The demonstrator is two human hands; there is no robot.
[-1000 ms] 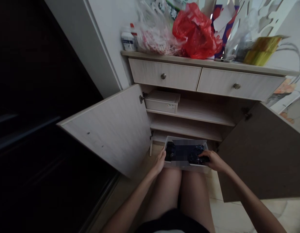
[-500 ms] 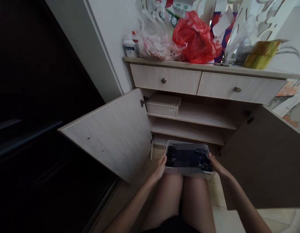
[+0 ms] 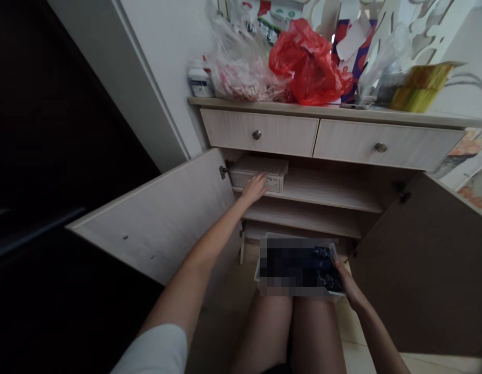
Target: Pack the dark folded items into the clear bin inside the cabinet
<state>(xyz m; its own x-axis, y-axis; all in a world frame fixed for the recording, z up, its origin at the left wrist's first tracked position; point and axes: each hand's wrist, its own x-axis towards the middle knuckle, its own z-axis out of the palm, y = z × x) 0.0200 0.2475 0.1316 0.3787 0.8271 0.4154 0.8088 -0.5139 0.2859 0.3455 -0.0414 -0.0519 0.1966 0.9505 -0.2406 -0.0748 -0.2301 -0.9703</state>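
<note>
My right hand (image 3: 349,284) grips the right end of a clear plastic bin (image 3: 257,272) that rests on my knees. Dark blue and black folded things (image 3: 322,258) fill the bin; much of them is blurred out by blocks. My left hand (image 3: 255,188) reaches into the cabinet, its fingers stretched out at the front of a pale lidded box (image 3: 268,165). That box sits at the left end of the upper shelf (image 3: 326,192). Whether the fingertips press on it, I cannot tell.
Cabinet doors stand swung out at left (image 3: 166,218) and right (image 3: 424,270). Two closed drawers (image 3: 287,136) lie above the shelves. A red plastic bag (image 3: 309,65), a clear bag (image 3: 241,72), a white bottle (image 3: 200,82) and a yellow package (image 3: 420,88) crowd the cabinet top.
My left hand has let go of the bin's left end and moved up and forward to the pale box. My right hand still holds the bin, which sits slightly lower in view.
</note>
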